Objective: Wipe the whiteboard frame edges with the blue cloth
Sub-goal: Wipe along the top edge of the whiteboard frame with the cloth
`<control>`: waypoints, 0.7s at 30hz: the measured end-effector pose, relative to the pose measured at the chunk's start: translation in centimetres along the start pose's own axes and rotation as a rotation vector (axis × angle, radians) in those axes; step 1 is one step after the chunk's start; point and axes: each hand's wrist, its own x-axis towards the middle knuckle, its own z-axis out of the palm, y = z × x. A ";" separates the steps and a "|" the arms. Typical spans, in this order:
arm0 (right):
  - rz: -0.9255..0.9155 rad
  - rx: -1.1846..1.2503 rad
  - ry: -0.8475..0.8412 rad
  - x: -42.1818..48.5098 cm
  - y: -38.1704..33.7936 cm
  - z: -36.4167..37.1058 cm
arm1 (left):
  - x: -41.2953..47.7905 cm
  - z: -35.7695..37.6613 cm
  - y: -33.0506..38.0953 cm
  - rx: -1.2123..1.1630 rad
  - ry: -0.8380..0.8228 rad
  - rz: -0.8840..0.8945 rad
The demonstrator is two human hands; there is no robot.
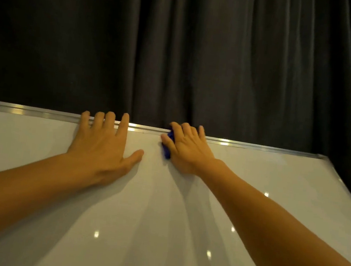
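White board surface fills the near part of my view, glossy, with small lamp reflections scattered on the whiteboard [162, 207], and both of my forearms run up across it from the lower corners. Further up, my left hand [102, 144] lies flat and spread on the panel, holding nothing, thumb splayed toward the middle and its fingertips hooked over the top rail. Just beside it, a little way to the right, my right hand [187, 148] is closed down on the blue cloth [168, 145]; only a bunched strip of it shows beneath the thumb and along the near side of the palm, the rest is hidden under the hand. The cloth is pressed against the panel and up onto the aluminium frame edge [255, 146], which is the thing the next stroke turns on: its long axis runs left to right across my view, dropping slightly toward the right, where it meets the corner of the frame [321, 157]. I judge that the longer bare run of rail within reach of the cloth lies to the right, toward that corner, while the left hand blocks the other way. Beyond the rail hangs a dark pleated curtain [200, 49], close behind the board.
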 end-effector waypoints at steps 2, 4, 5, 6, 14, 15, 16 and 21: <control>0.075 -0.078 -0.058 -2.3 8.6 0.8 | 0.6 0.8 3.1 0.022 0.013 -0.018; 0.197 -0.033 -0.067 -3.8 15.1 1.2 | 1.2 1.5 6.3 0.014 0.039 -0.037; 0.222 -0.001 -0.063 -4.1 16.9 1.5 | 1.5 1.7 8.4 0.011 0.041 -0.041; 0.208 0.035 -0.049 -4.2 17.8 2.1 | 2.0 1.8 10.4 0.010 0.030 -0.042; -0.141 0.112 0.075 -3.5 21.0 5.1 | 6.8 3.2 19.1 0.030 -0.009 -0.170; -0.122 0.101 0.080 -3.7 23.4 5.0 | 7.1 3.3 19.7 0.035 -0.013 -0.159; -0.078 0.090 0.071 -4.2 25.8 4.9 | 7.2 3.3 20.2 0.038 -0.022 -0.148; 0.174 -0.023 -0.072 -5.5 32.3 4.4 | 8.2 3.3 23.9 0.005 -0.036 -0.052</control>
